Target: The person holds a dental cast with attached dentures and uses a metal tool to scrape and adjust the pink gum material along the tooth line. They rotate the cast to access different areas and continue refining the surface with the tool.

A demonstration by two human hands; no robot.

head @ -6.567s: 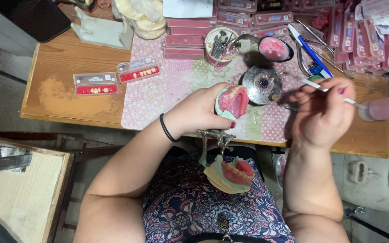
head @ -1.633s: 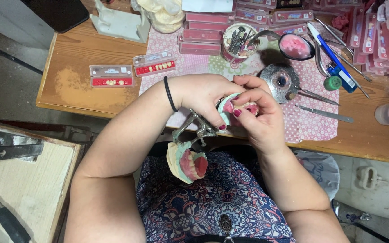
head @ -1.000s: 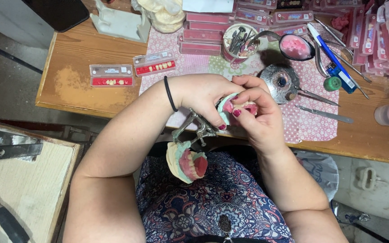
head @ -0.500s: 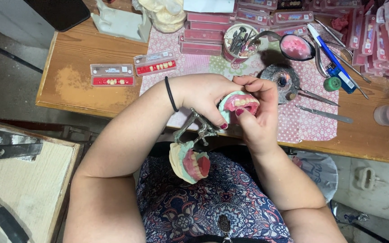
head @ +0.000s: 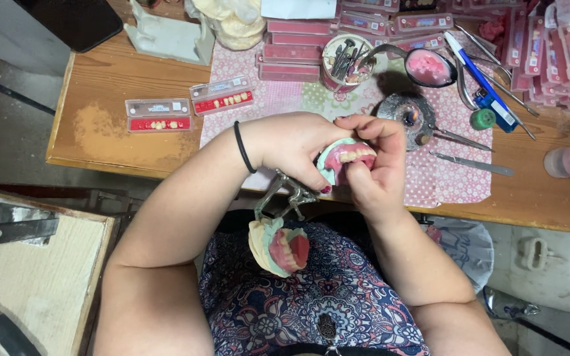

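Both hands close around one denture model (head: 348, 158) just below the small burner (head: 407, 112): left hand (head: 298, 142) cupping it, right hand (head: 377, 175) pinching its teeth.

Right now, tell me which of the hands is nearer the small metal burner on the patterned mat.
Right. The right hand sits just below and left of the burner, fingers on the denture model. The left hand grips that model farther left.

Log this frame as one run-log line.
left hand: grips denture model | right hand: fingers on its teeth | lower model: hanging open over lap
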